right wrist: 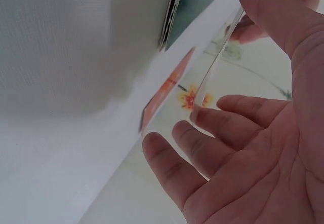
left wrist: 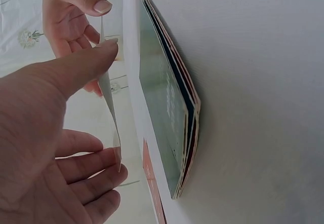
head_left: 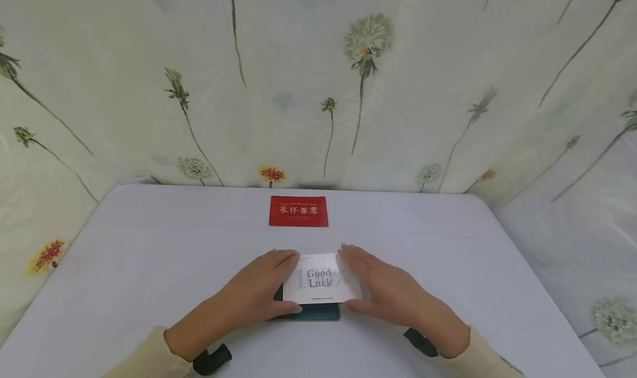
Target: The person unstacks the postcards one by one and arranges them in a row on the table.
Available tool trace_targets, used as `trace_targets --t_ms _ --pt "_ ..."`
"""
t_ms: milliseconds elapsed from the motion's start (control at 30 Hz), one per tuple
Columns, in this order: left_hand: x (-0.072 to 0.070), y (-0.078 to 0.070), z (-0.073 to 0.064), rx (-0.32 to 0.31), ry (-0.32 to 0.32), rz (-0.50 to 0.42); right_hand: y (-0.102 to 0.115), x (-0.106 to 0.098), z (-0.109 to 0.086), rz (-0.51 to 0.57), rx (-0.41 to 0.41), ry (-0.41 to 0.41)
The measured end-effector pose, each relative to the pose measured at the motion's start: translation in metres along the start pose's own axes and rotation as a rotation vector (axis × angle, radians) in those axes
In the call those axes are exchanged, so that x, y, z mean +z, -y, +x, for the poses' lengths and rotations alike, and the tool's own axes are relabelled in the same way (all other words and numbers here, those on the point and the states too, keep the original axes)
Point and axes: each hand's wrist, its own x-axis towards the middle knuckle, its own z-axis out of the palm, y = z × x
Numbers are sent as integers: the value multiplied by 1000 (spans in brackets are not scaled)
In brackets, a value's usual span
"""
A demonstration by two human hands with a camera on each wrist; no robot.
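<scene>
A white card printed "Good Luck" (head_left: 320, 292) is held by its sides between both hands, raised over a stack of cards. The left hand (head_left: 266, 287) grips its left edge, with the thumb near the lower corner and fingers at the upper one. At the opposite edge, the right hand (head_left: 383, 289) holds it the same way. Seen nearly edge-on in the left wrist view, the white card (left wrist: 109, 95) bows slightly and stands apart from the stack. The stack (left wrist: 162, 92) lies on the table with a green card on top, and several layers show at its side.
Farther back on the white-covered table (head_left: 149, 240) lies a red card (head_left: 298, 218) with white lettering. A pale curtain with dandelion prints (head_left: 298, 63) hangs behind the table. Black straps (head_left: 213, 359) show at both wrists, below cream sleeves.
</scene>
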Motion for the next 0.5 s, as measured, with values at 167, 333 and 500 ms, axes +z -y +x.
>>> trace_targets --t_ms 167,333,500 --pt "3 -1 6 -2 -4 25 -2 -1 -1 -24 1 -17" --pt "6 -3 13 17 -24 31 -7 -3 -4 -41 2 -51" --pt "8 -7 19 13 -29 13 -8 -7 -6 -33 28 -47"
